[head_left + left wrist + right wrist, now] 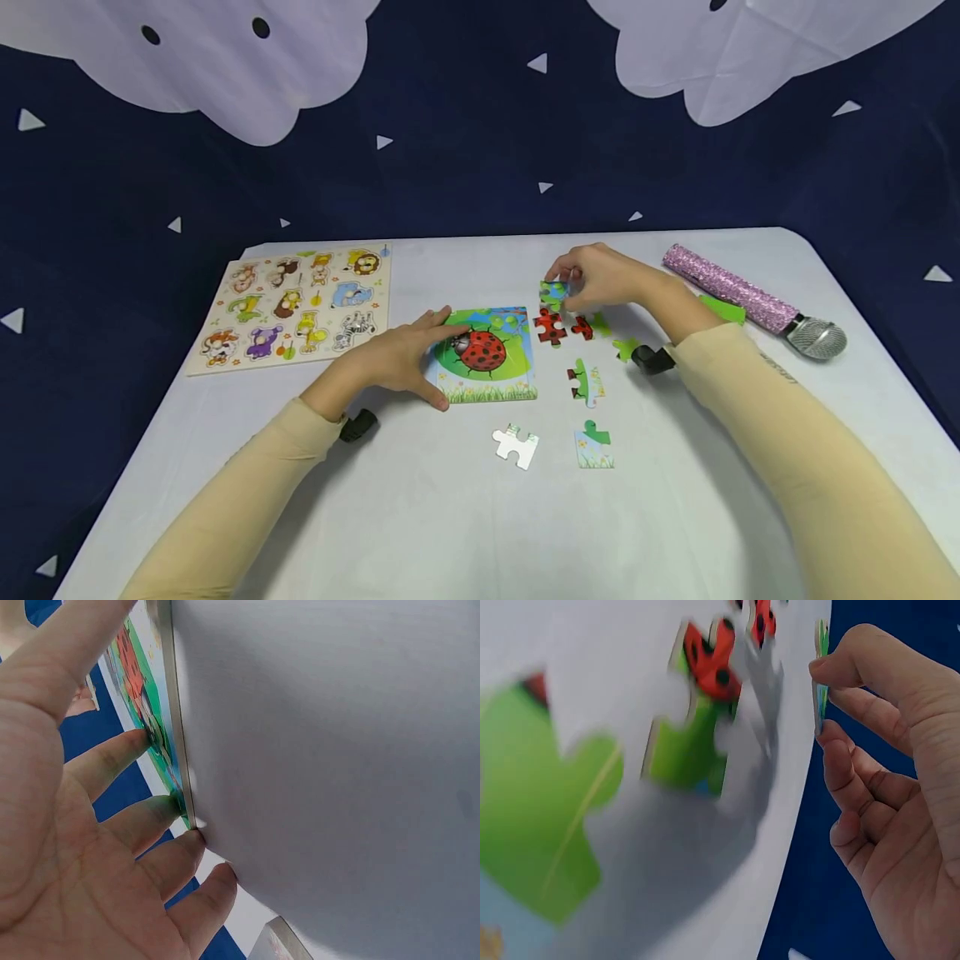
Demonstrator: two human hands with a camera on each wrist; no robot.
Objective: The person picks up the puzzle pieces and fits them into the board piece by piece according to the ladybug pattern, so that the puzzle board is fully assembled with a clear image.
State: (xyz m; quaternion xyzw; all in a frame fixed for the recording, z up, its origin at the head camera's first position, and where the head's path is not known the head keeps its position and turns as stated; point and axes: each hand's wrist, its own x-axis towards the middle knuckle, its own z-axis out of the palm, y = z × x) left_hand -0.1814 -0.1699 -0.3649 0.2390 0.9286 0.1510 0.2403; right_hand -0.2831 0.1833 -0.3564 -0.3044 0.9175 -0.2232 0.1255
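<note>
The left hand point(405, 354) is spread wide, thumb well apart from the fingers, which are nearly straight. It straddles the left side of the square ladybug puzzle board point(483, 358), fingertips touching its edge and printed face; the board lies flat on the white table point(420, 517). The left forearm slants in from the lower left, palm turned down and toward the board.

The right hand point(603, 275) pinches a blue-and-green jigsaw piece point(553, 293) between thumb and fingers, the remaining fingers loosely curled. The piece is tilted up, just right of the board's upper corner; whether it clears the table, one cannot tell. The right arm reaches from the lower right, bending leftward across the table, palm facing inward.

Beneath the right hand lies a red ladybug-patterned piece point(551, 328); nearer the person rests a grass-printed piece point(594, 448).
</note>
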